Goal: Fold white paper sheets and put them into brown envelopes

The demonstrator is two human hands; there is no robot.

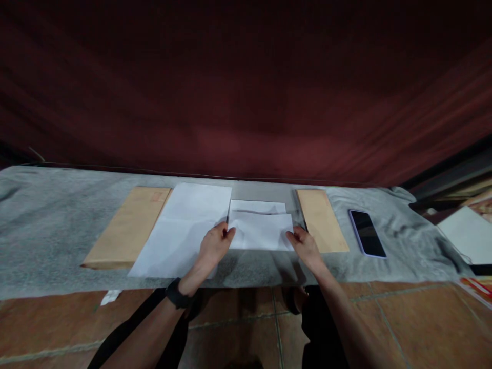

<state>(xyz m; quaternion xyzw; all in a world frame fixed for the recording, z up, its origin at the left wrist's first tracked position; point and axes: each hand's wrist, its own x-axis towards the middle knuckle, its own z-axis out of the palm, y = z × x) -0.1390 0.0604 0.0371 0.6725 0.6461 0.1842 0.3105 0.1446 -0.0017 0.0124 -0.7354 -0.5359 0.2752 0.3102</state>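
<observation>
A folded sheet of white paper [261, 233] is stretched between my two hands, its upper part bent over the lower. My left hand [215, 243] pinches its left edge between thumb and fingers; a dark band circles that wrist. On the opposite edge, my right hand [305, 245] pinches the paper the same way. Just left of it lies a stack of white paper sheets [184, 225], partly behind my left hand. Brown envelopes flank the papers: a larger envelope pile [126, 225] at the left and a smaller envelope pile [322, 220] beyond my right hand.
A grey cloth [46, 230] covers the long table. Right of the envelopes lies a phone [367, 233] with a dark screen. A dark red curtain [246, 102] hangs behind the table. Papers and a white board [467, 233] sit at the far right. Below is a tiled floor [423, 323].
</observation>
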